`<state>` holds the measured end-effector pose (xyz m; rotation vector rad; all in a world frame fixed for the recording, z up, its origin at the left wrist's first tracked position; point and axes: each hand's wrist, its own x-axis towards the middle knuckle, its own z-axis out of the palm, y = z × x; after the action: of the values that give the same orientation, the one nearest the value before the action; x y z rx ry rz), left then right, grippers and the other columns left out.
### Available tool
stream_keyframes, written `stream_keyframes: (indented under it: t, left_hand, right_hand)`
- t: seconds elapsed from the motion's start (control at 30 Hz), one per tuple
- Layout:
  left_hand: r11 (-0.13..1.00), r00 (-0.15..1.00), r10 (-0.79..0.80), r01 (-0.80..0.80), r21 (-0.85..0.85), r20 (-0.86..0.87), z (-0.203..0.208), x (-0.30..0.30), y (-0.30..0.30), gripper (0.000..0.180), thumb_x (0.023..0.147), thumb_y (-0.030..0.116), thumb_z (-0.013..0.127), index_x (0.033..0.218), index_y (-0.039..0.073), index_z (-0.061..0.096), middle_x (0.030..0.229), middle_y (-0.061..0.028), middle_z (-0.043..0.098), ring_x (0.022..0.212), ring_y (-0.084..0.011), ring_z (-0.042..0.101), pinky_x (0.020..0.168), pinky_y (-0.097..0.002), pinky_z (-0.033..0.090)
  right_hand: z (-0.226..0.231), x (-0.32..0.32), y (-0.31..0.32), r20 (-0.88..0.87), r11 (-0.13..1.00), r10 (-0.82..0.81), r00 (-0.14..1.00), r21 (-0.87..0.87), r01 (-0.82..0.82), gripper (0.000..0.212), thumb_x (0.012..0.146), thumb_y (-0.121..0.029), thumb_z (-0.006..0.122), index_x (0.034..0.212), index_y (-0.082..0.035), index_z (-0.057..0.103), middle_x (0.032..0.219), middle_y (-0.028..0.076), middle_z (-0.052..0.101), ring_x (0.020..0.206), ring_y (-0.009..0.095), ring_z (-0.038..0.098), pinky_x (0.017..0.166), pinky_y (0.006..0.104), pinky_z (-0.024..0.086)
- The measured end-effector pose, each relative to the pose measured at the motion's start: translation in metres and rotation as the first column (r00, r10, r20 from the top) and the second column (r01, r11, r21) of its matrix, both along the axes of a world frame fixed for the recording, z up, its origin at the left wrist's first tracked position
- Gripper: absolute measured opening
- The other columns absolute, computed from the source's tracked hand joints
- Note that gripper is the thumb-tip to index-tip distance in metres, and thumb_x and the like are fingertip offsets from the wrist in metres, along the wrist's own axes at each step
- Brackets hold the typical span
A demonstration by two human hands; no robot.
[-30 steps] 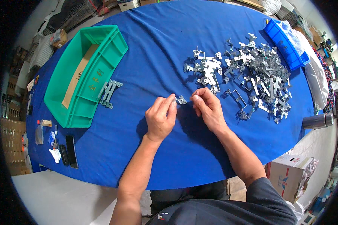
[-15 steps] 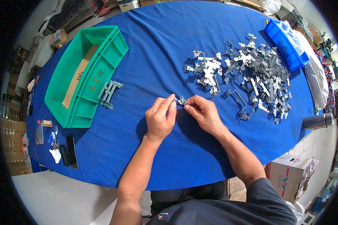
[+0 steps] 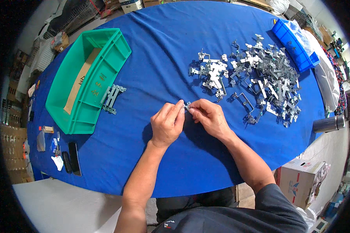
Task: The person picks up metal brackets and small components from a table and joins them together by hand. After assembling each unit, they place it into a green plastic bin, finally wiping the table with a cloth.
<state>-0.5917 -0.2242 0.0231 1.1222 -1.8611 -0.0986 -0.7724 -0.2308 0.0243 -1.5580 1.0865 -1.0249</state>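
Observation:
A small metal bracket (image 3: pixel 187 105) is pinched between my two hands over the middle of the blue-covered table. My left hand (image 3: pixel 167 122) has its thumb and fingers closed on the left end. On the other end, the fingertips of my right hand (image 3: pixel 208 116) press together and cover much of the part. To the right lies a large heap of loose metal brackets (image 3: pixel 274 73). A smaller cluster of brackets (image 3: pixel 214 73) sits between that heap and my hands. Several brackets (image 3: pixel 112 98) lie lined up against the green bin at the left.
The green plastic bin (image 3: pixel 72 126) with cardboard inside stands at the left. A blue crate (image 3: pixel 293 46) holding clear plastic is at the far right, above a metal flask (image 3: pixel 329 124). A phone (image 3: pixel 74 158), a bottle (image 3: pixel 41 139) and small items lie near the left edge.
My right hand has shifted slightly left, closer to my left hand, and its fingers now cover more of the bracket. The rest lies as before, apart from a slight shift of the view.

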Motion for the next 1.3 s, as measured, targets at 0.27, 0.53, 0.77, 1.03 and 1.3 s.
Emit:
stream_keyframes:
  t: [0.27, 0.53, 0.77, 1.03, 1.3]
  left_hand:
    - [0.999, 0.998, 0.042, -0.042, 0.021, -0.048, 0.002, 0.001, 0.001, 0.019, 0.087, 0.003, 0.068, 0.105, 0.000, 0.071, 0.081, -0.0101, 0.065, 0.065, -0.0254, 0.066, 0.058, -0.0355, 0.053]
    - [0.996, 0.983, 0.058, -0.046, 0.074, -0.172, 0.001, 0.002, 0.000, 0.019, 0.091, 0.001, 0.065, 0.108, -0.002, 0.071, 0.086, -0.0116, 0.068, 0.066, -0.0183, 0.063, 0.057, -0.0303, 0.050]
    - [0.998, 0.990, 0.029, -0.020, 0.065, -0.135, -0.001, 0.002, 0.000, 0.020, 0.090, 0.001, 0.066, 0.109, -0.002, 0.071, 0.086, -0.0119, 0.068, 0.066, -0.0194, 0.064, 0.057, -0.0314, 0.050]
    - [0.998, 0.998, 0.038, -0.035, 0.058, -0.054, 0.001, 0.001, 0.001, 0.020, 0.089, 0.001, 0.067, 0.108, -0.001, 0.071, 0.084, -0.0129, 0.068, 0.068, -0.0247, 0.066, 0.059, -0.0347, 0.053]
    - [1.000, 1.000, 0.013, -0.013, -0.008, 0.020, -0.001, -0.001, 0.000, 0.018, 0.087, 0.004, 0.068, 0.105, 0.000, 0.071, 0.080, -0.0093, 0.065, 0.066, -0.0260, 0.066, 0.058, -0.0361, 0.054]
  right_hand:
    - [0.003, -0.003, -0.003, 0.199, 0.980, -0.160, 0.967, 0.152, 0.131, 0.015, 0.100, -0.015, 0.061, 0.103, -0.001, 0.067, 0.078, 0.000, 0.063, 0.065, 0.006, 0.054, 0.057, 0.0248, 0.045]
    - [0.004, -0.004, -0.001, -0.071, 0.988, 0.027, 0.997, 0.153, -0.016, 0.017, 0.098, -0.015, 0.064, 0.106, 0.000, 0.068, 0.075, 0.004, 0.064, 0.063, 0.009, 0.054, 0.055, 0.0281, 0.044]
    - [0.001, -0.004, -0.001, -0.102, 1.000, 0.015, 0.995, 0.024, -0.013, 0.016, 0.095, -0.014, 0.067, 0.103, 0.000, 0.067, 0.071, 0.006, 0.061, 0.062, 0.011, 0.055, 0.055, 0.0305, 0.043]
    - [0.012, 0.002, 0.001, 0.048, 0.994, -0.016, 0.999, 0.106, 0.011, 0.018, 0.096, -0.010, 0.066, 0.110, 0.000, 0.064, 0.080, 0.007, 0.065, 0.067, 0.011, 0.062, 0.058, 0.0277, 0.053]
    - [0.001, -0.001, -0.002, 0.010, 0.998, 0.028, 1.000, 0.047, -0.028, 0.016, 0.096, -0.010, 0.066, 0.108, 0.000, 0.063, 0.091, 0.008, 0.064, 0.066, 0.012, 0.060, 0.058, 0.0268, 0.052]
